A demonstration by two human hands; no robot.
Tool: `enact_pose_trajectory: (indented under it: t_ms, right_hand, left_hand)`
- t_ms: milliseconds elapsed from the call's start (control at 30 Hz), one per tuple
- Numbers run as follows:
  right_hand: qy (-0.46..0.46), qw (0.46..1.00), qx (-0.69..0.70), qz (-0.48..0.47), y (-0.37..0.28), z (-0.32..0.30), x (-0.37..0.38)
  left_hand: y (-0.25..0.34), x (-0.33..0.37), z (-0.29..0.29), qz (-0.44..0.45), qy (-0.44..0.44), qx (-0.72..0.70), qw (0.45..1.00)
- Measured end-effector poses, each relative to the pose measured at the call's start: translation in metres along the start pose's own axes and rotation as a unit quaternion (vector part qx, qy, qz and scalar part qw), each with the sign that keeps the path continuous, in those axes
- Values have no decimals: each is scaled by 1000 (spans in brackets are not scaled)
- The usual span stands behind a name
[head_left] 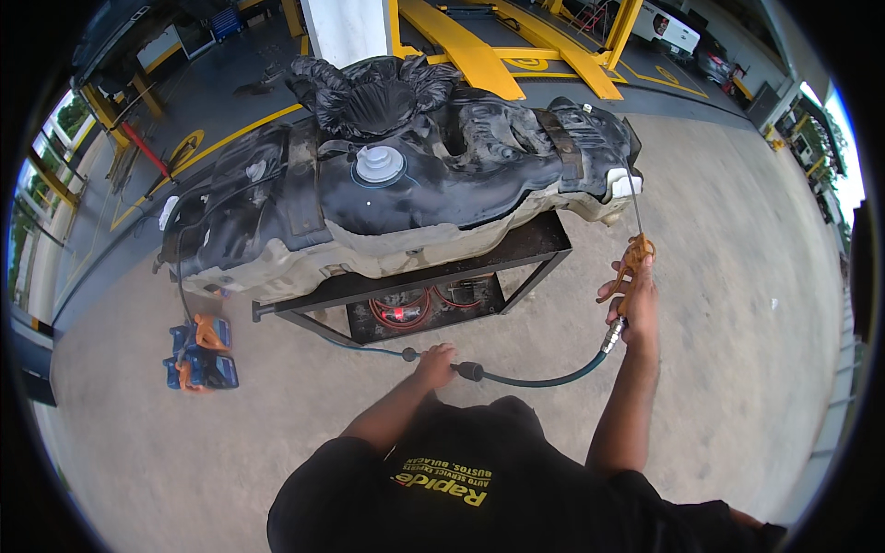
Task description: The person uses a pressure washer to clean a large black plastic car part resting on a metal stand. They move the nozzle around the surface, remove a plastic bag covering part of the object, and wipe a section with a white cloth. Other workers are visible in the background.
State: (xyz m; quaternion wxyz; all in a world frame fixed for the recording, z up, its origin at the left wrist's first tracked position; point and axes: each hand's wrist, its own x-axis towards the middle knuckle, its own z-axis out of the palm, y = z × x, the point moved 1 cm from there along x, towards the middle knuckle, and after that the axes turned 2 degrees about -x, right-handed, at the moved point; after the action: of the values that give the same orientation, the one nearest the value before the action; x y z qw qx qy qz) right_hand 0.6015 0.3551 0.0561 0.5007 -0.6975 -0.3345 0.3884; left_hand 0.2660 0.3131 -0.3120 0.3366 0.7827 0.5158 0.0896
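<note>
A large black fuel tank [419, 198] with a pale, dusty lower shell lies across a dark metal cart [544, 241] in front of me. My right hand [643, 309] is wrapped round an orange air blow gun [636, 253] off the tank's right end. The gun's thin nozzle points up toward the white piece [623, 182] at that end; whether its tip touches the tank I cannot tell. A teal air hose [544, 382] runs from the gun's metal coupling to my left hand [435, 366], which is closed round it between two black fittings.
Red cable or hose [426, 309] lies coiled on the cart's lower shelf. Blue-and-orange containers [201, 355] stand on the concrete floor to the left, with a dark line hanging down to them from the tank. Behind are a yellow vehicle lift [466, 46] and a white pillar [348, 32].
</note>
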Motion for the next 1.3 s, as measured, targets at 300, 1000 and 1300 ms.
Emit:
enact_pose_trajectory:
  t_ms: [300, 1000, 1300]
  right_hand:
    - [59, 998, -1, 21, 37, -24, 45]
    - [-52, 995, -56, -69, 26, -16, 172]
    - [-108, 990, -60, -68, 7, 17, 173]
  left_hand:
    - [-39, 2, -12, -3, -32, -30, 999]
    - [39, 3, -44, -45, 158, -117, 980]
    - [18, -10, -44, -42, 176, -143, 973]
